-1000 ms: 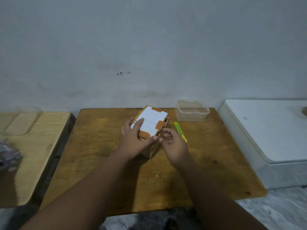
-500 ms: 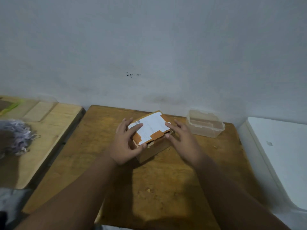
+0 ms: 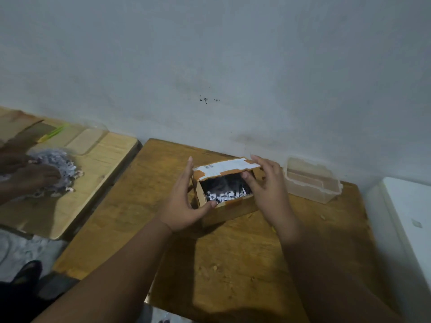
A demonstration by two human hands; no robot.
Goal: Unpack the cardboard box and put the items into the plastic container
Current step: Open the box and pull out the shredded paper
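A small cardboard box (image 3: 229,209) stands in the middle of the wooden table (image 3: 233,264). Its lid flap (image 3: 225,168), with a white label and orange tape, is tilted up and back. Shredded white paper (image 3: 225,196) shows inside over a dark interior. My left hand (image 3: 184,201) holds the box's left side, thumb on the front rim. My right hand (image 3: 268,187) grips the right edge of the lid, thumb inside the opening. A clear plastic container (image 3: 311,180) sits without a lid to the right of the box, by the wall.
A lighter wooden table (image 3: 77,183) stands to the left, where another person's hands (image 3: 30,176) work a pile of shredded paper (image 3: 59,162) beside a green-yellow tool (image 3: 52,133). A white appliance (image 3: 410,220) sits at the right. The wall runs close behind.
The box lid, flat and shut before, has been lifted open, baring the shredded paper. My right hand moved up to the lid edge. The camera view has swung to the left.
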